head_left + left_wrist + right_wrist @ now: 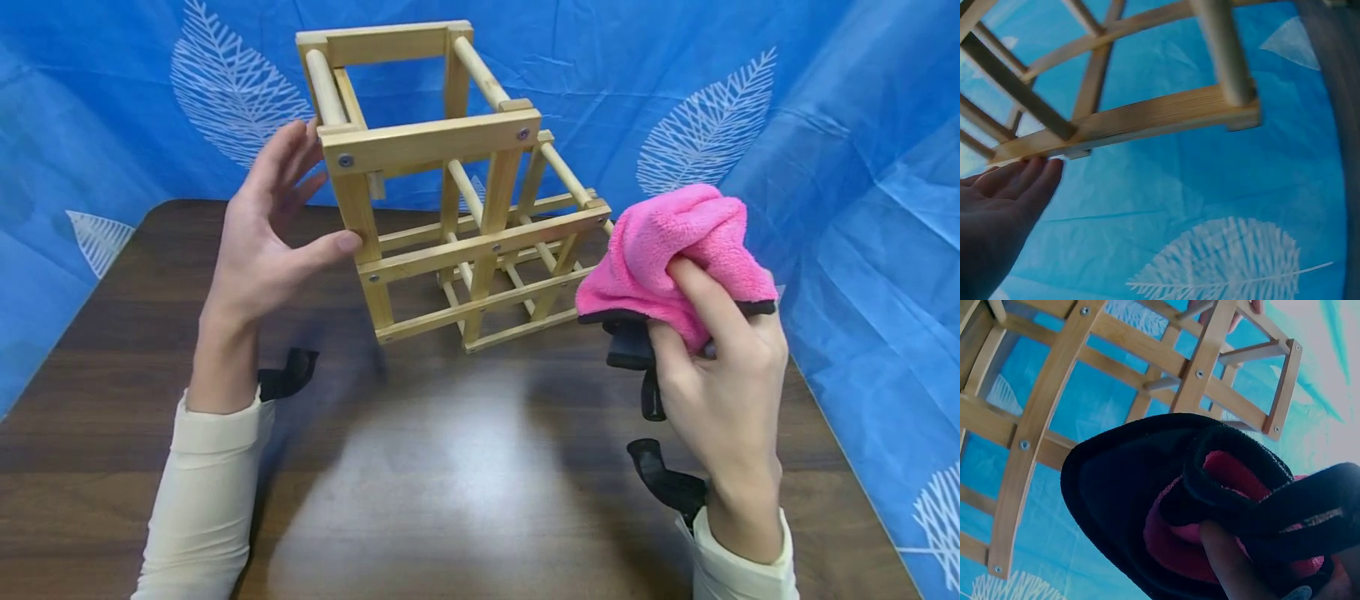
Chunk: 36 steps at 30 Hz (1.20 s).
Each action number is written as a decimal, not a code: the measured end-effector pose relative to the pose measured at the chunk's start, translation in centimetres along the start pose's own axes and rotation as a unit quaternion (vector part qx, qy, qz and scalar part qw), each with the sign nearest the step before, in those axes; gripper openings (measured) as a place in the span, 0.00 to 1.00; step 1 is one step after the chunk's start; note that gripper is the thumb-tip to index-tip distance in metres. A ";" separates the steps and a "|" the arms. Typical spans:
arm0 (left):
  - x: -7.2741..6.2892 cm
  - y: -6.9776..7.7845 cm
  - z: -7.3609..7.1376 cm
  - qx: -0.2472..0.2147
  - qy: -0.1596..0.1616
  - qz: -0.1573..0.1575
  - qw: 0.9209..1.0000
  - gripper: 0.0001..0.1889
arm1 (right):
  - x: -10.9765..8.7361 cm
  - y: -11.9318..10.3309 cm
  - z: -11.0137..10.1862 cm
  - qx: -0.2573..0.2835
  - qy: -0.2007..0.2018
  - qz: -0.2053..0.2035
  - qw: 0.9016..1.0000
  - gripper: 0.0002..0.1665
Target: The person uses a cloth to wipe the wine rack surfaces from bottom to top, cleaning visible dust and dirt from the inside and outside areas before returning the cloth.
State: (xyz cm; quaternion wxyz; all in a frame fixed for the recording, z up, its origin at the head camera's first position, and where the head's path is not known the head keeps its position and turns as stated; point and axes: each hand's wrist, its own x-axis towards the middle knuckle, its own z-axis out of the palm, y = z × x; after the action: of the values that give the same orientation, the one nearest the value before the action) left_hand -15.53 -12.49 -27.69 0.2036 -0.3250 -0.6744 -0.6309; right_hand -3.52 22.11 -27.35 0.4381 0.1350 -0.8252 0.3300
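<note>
A stepped rack of pale wooden slats and round dowels [431, 133] is at the middle of the head view, at a slant. My left hand [258, 225] is at its left side, thumb touching the near upright and fingers spread behind. In the left wrist view, the extended fingertips [1041, 172] meet the edge of a wooden bar. My right hand [723, 375] grips a bunched pink cloth with black edging [675, 242] to the right of the rack's lower end. Seen from the right wrist, the cloth's dark underside [1129, 469] and folded black edge face the camera.
A dark wood-grain table [450, 500] lies below, with a bright light reflection. Blue fabric with white leaf prints [585, 75] hangs behind and at both sides. Black strap-like pieces [667, 483] stick out by both wrists, near the cream sleeves [202, 500].
</note>
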 end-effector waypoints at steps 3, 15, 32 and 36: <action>0.3 -1.1 0.5 -0.045 0.011 0.018 0.999 0.54 | -0.1 0.0 0.1 -0.003 -0.015 -0.001 1.000 0.19; 0.3 -3.2 -0.1 -0.024 0.059 0.020 0.998 0.29 | -0.2 0.0 0.6 -0.030 -0.043 0.016 0.998 0.23; 0.5 -4.1 -0.1 0.175 0.069 0.150 0.971 0.35 | -1.5 1.8 5.7 -0.025 -0.002 0.042 0.999 0.23; 0.5 -4.1 -0.2 0.190 0.069 0.153 0.967 0.34 | -1.7 1.4 6.3 -0.022 -0.008 0.035 0.999 0.23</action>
State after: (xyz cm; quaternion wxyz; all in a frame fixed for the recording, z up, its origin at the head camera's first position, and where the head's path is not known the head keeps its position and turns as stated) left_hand -18.69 -12.53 -30.27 0.4020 -0.3354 -0.7082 -0.4737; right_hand -7.26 18.87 -31.84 0.4229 0.0990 -0.8398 0.3257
